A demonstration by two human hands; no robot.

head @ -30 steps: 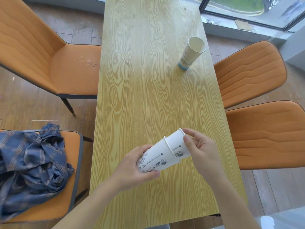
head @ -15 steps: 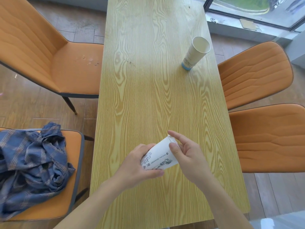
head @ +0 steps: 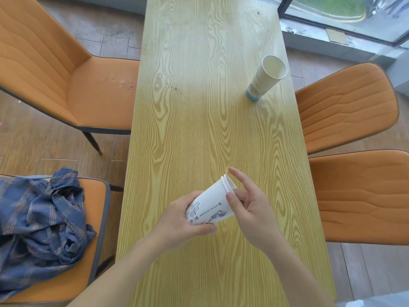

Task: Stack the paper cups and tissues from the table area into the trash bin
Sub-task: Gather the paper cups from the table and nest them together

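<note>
Two white paper cups with black line drawings are nested into one stack, tilted with the rims pointing up and right above the wooden table. My left hand grips the stack at its base. My right hand is at the rim end, thumb on the cup wall, fingers spread apart. A third paper cup with a blue base stands at the table's far right side, empty. No tissues or trash bin are in view.
Orange chairs flank the table: one at far left, two at right. A near-left chair holds a crumpled blue plaid shirt. A window sill runs along the top right.
The inner cup has been pushed fully into the outer one, so only a double rim shows. My right hand's fingers have loosened and spread at the rim.
</note>
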